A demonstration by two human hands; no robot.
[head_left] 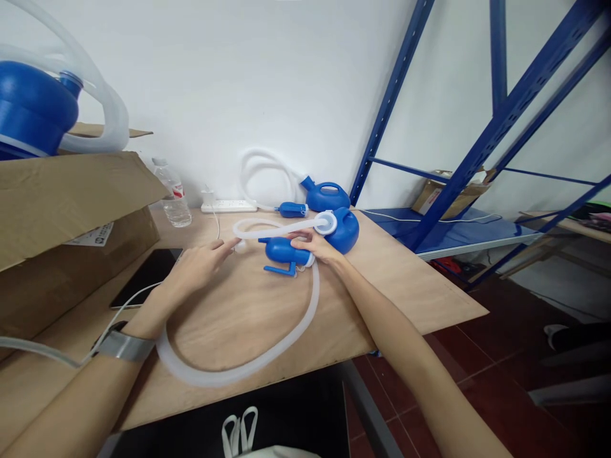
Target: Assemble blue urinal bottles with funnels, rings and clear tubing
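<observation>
My right hand [319,245] grips a blue plastic handpiece [286,251] near its white collar, with the thumb over its top. The handpiece has a narrow spout and an L-shaped handle. From its collar a translucent hose [243,372] sweeps in a wide loop over the table toward my left forearm. My left hand [203,264] reaches out with its fingers extended, fingertips at a bend of hose; part of the hand's underside is hidden. Just behind my right hand lies a blue urinal bottle [344,232], its white cap [326,222] joined to the hose.
A second blue bottle [329,198] with hose and handpiece [292,210] lies by the wall. Left stand a cardboard box [71,216], a dark tablet [143,280] and a water bottle [175,197]. A power strip [229,206] sits behind; blue shelving [405,226] stands right.
</observation>
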